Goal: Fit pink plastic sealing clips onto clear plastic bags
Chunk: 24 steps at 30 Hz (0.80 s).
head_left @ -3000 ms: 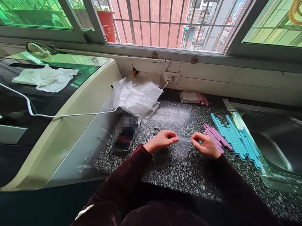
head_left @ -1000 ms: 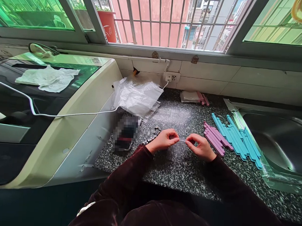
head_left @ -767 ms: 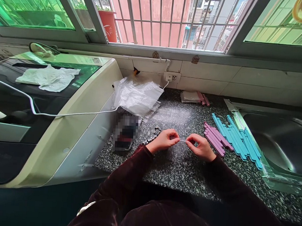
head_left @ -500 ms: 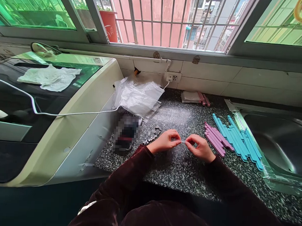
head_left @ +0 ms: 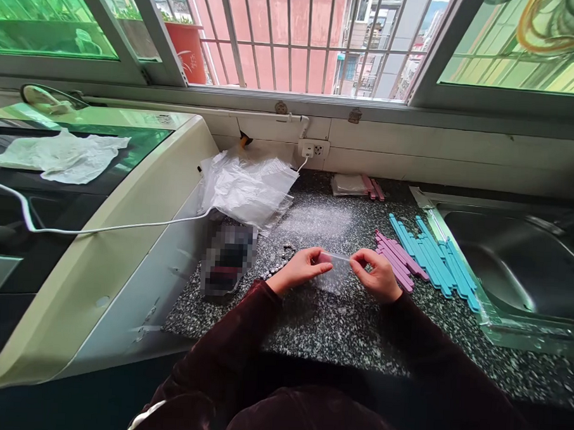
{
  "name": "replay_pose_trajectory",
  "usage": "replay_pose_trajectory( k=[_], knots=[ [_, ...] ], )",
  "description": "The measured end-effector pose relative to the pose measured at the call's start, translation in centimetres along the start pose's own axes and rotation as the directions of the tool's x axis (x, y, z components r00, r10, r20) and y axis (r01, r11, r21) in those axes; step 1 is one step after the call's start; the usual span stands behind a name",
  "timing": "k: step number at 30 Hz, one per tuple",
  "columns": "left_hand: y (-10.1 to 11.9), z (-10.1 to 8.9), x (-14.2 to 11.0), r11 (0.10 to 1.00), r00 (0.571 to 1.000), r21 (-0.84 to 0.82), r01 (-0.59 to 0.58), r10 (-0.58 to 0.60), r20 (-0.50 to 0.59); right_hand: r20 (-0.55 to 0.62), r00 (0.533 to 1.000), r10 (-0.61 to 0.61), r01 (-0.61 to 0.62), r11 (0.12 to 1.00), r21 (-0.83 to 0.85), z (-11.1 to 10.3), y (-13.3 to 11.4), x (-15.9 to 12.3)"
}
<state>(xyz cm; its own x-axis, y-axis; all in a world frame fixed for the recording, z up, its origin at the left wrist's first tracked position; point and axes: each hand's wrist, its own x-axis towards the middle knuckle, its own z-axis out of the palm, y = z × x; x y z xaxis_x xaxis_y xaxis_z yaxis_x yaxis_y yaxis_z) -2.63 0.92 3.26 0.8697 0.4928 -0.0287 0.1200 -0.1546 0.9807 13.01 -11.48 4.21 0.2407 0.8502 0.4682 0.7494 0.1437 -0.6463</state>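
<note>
Between my hands a small clear plastic bag (head_left: 332, 279) hangs over the speckled counter, its top edge stretched from one hand to the other. My left hand (head_left: 300, 269) pinches the left end of that edge between thumb and fingers. At the right end, my right hand (head_left: 377, 275) grips the corner with its fingertips. Close to my right hand lie several purple strips (head_left: 398, 263), and beyond them several turquoise strips (head_left: 435, 259). A beaded bracelet (head_left: 280, 265) is partly hidden behind my left hand.
Left of my hands is a blurred-out dark object (head_left: 228, 260), with a pile of clear plastic bags (head_left: 250, 182) behind it. More bags (head_left: 349, 185) and pink strips (head_left: 374, 188) lie by the wall. A metal sink (head_left: 517, 263) is at right, a white-sided machine (head_left: 138, 234) at left.
My hands have drawn a little apart, and more of the bag's top edge shows between them. The whole view has shifted, so the surroundings appear further left.
</note>
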Motion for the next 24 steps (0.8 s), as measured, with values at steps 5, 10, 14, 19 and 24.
replay_pose_trajectory(
  k=[5,10,14,19,24],
  knots=[
    [0.0,0.0,0.0,0.998,0.998,-0.048,0.051,-0.05,0.031,-0.125,0.986,0.113,-0.109,0.993,0.039,-0.2,0.1,0.1],
    [-0.1,0.0,0.2,0.999,0.999,-0.036,0.029,-0.03,-0.023,-0.063,0.989,0.134,-0.133,0.991,0.024,0.0,0.4,0.4],
    [-0.2,-0.5,0.4,1.0,0.991,-0.014,0.019,-0.021,-0.131,-0.126,0.974,0.187,-0.201,0.974,-0.106,-2.3,1.5,0.3],
    [-0.4,-0.8,0.6,0.999,0.984,-0.039,0.033,-0.039,-0.176,-0.299,0.922,0.245,-0.353,0.848,-0.395,-6.3,3.2,-2.8],
    [-0.6,-0.7,0.6,0.996,0.985,-0.083,0.028,-0.041,-0.168,-0.282,0.933,0.223,-0.352,0.731,-0.585,-7.5,4.1,-7.3]
  ],
)
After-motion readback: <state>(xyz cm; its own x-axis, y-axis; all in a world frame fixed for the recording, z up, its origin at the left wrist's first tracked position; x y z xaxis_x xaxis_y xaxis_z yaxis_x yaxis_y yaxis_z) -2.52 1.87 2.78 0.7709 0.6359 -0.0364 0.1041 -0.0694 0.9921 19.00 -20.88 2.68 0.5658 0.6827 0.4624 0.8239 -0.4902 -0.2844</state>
